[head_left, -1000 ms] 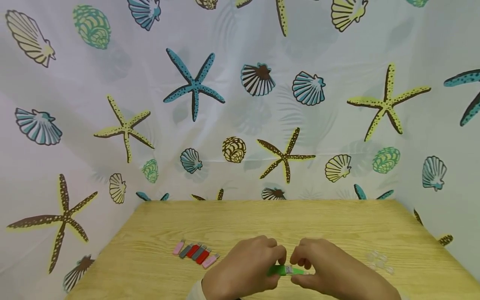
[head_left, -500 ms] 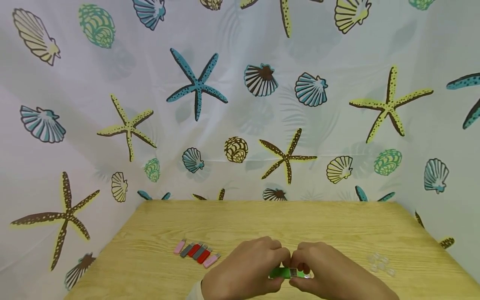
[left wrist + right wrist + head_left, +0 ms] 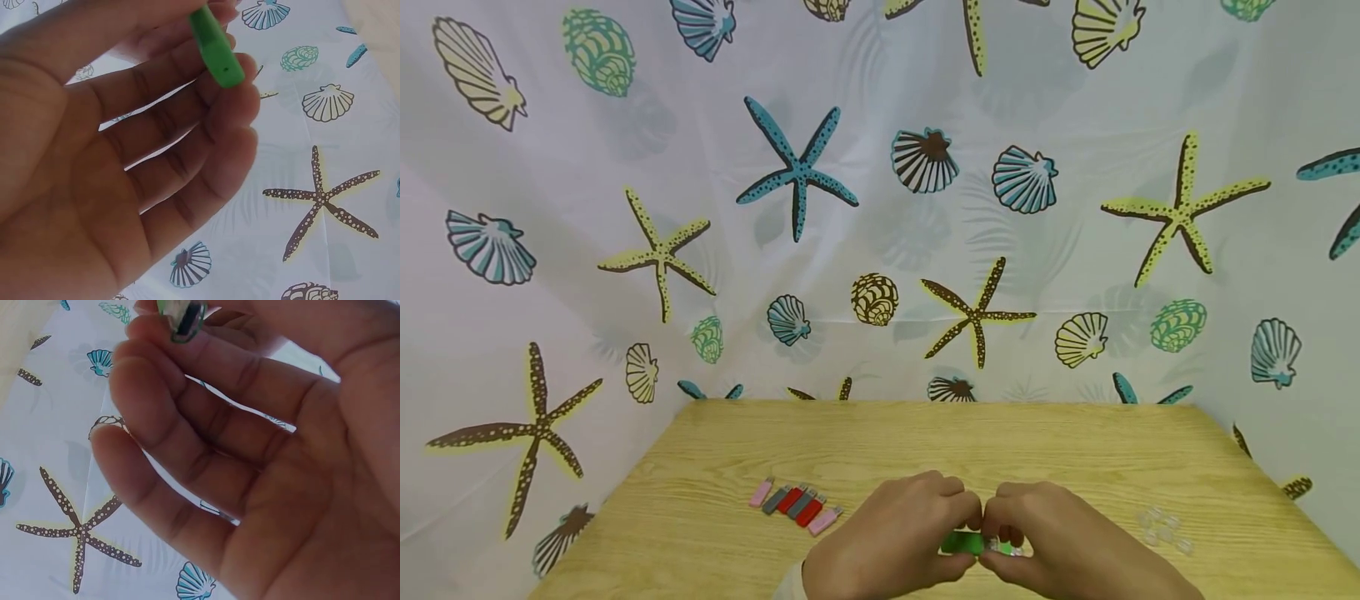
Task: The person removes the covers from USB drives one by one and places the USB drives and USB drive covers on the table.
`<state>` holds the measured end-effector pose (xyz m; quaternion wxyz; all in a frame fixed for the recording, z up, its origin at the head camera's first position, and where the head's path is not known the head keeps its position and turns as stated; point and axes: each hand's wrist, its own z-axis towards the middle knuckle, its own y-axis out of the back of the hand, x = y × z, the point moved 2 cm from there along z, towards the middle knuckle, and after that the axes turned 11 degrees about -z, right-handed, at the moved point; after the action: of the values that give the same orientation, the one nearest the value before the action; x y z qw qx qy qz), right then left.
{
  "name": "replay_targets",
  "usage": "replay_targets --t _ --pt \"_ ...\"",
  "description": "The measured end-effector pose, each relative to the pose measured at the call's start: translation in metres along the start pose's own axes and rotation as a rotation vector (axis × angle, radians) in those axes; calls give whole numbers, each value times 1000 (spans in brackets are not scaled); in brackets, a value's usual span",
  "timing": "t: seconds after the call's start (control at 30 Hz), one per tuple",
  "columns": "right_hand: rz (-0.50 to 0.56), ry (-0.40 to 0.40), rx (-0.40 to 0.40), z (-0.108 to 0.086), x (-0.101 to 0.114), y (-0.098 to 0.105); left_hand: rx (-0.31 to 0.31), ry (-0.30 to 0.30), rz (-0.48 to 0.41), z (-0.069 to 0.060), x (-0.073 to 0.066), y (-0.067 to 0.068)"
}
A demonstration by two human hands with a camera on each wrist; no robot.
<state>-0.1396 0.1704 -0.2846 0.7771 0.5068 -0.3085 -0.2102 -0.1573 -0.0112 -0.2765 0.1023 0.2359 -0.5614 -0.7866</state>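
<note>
My left hand (image 3: 898,529) pinches a green USB flash drive (image 3: 962,542) between thumb and fingers, low in the middle of the head view. In the left wrist view the drive's green end (image 3: 223,67) sticks out past the fingertips. Close against it, my right hand (image 3: 1048,533) pinches a small clear piece with green edges (image 3: 182,319), which looks like a cap at the drive's plug end. A dark slot shows inside it in the right wrist view. Fingers hide most of the join, so how far the cap covers the plug cannot be told.
Left of the hands, pink, grey and red USB flash drives (image 3: 806,511) lie in a slanted row on the wooden table (image 3: 925,442). Several small clear caps (image 3: 1163,529) lie to the right. A patterned cloth (image 3: 850,250) surrounds the table's back and sides.
Both hands have drawn slightly closer together, and less of the metal plug and the green right-hand part shows between the fingers. The camera view has shifted slightly.
</note>
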Motion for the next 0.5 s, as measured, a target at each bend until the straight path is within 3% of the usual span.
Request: replay_targets --t 0.27,0.5 --pt "-9 63 -51 -1 2 1 25 15 -46 -1 -4 3" --pt "-14 83 -66 -2 2 0 8 -10 -16 -3 -5 4"
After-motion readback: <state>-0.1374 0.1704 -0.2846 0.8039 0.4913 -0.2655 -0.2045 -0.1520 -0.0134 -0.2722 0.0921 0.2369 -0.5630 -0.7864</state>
